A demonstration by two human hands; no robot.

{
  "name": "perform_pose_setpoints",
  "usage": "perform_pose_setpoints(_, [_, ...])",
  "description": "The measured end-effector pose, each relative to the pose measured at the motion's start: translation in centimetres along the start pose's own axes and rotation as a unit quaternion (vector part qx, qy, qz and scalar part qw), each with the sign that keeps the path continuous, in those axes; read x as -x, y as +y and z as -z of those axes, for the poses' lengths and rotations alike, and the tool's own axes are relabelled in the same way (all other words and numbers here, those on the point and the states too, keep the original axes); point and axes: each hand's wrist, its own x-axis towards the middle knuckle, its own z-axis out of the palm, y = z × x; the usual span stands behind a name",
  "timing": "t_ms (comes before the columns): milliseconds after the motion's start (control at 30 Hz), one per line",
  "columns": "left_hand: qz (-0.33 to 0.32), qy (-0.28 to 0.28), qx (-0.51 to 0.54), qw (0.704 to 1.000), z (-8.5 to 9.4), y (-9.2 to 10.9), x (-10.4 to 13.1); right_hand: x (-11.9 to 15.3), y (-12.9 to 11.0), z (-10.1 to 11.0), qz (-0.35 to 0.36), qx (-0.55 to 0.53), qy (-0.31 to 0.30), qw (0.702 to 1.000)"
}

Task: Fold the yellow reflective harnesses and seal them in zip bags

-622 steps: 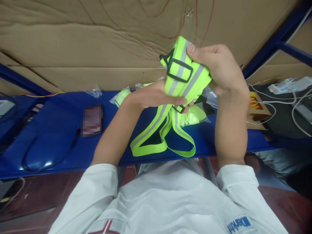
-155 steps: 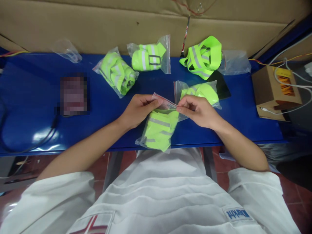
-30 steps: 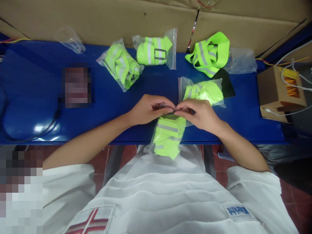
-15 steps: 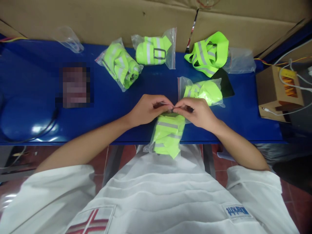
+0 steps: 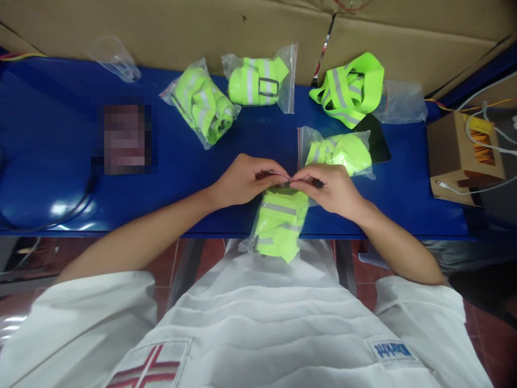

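Observation:
A clear zip bag (image 5: 281, 223) hangs from my fingers over the front edge of the blue table, with a folded neon-yellow reflective strap inside. My left hand (image 5: 246, 180) pinches the left part of the bag's red-lined top between thumb and fingers. Close beside it, my right hand (image 5: 329, 186) pinches the same top edge from the right. The fingertips of both hands almost meet. Just beyond my right hand lies another bagged reflective strap (image 5: 341, 153), its near side partly hidden by that hand.
Two more bagged straps (image 5: 204, 105) (image 5: 256, 81) lie at the back. A loose reflective strap (image 5: 349, 89) rests back right, near an empty clear bag (image 5: 404, 102) and a dark flat object (image 5: 375, 140). A cardboard box (image 5: 462, 153) with cables stands right. Another clear bag (image 5: 115, 59) is back left.
My fingertips have shifted slightly rightward along the bag's top, and more of its red line shows between them. Both hands keep their pinch. The view has moved a little.

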Motion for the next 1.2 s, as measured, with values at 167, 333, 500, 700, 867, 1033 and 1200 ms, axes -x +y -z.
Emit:
perform_pose_setpoints(167, [-0.012, -0.011, -0.028, 0.999, -0.5, 0.5, 0.4, 0.1, -0.2, -0.5, 0.034, 0.013, -0.003, 0.999])
perform_pose_setpoints(333, [0.011, -0.026, 0.015, 0.999, 0.0, 0.1, 0.1, -0.2, 0.3, 0.3, -0.028, -0.041, -0.046, 0.998])
perform_pose_setpoints(500, [0.058, -0.146, 0.066, 0.985, 2.5, -0.3, -1.0, -0.4, 0.3, 2.1, -0.056, -0.081, -0.127, 0.987])
perform_pose_setpoints(700, [0.072, -0.158, 0.069, 0.982, 3.4, -0.1, -1.1, -0.3, 0.1, 2.7, 0.009, -0.051, -0.154, 0.987])
perform_pose_setpoints(867, [0.077, -0.186, 0.055, 0.978, 3.8, 0.0, -1.1, -0.3, 0.4, 3.7, 0.014, -0.034, -0.208, 0.978])
perform_pose_setpoints(1033, [0.07, -0.187, 0.03, 0.979, 4.2, 0.4, -0.9, -0.2, 0.4, 3.9, 0.021, -0.04, -0.214, 0.976])
perform_pose_setpoints(1200, [0.073, -0.207, -0.031, 0.975, 5.1, 1.3, -0.8, 0.0, 0.5, 5.2, -0.017, -0.055, -0.26, 0.964])
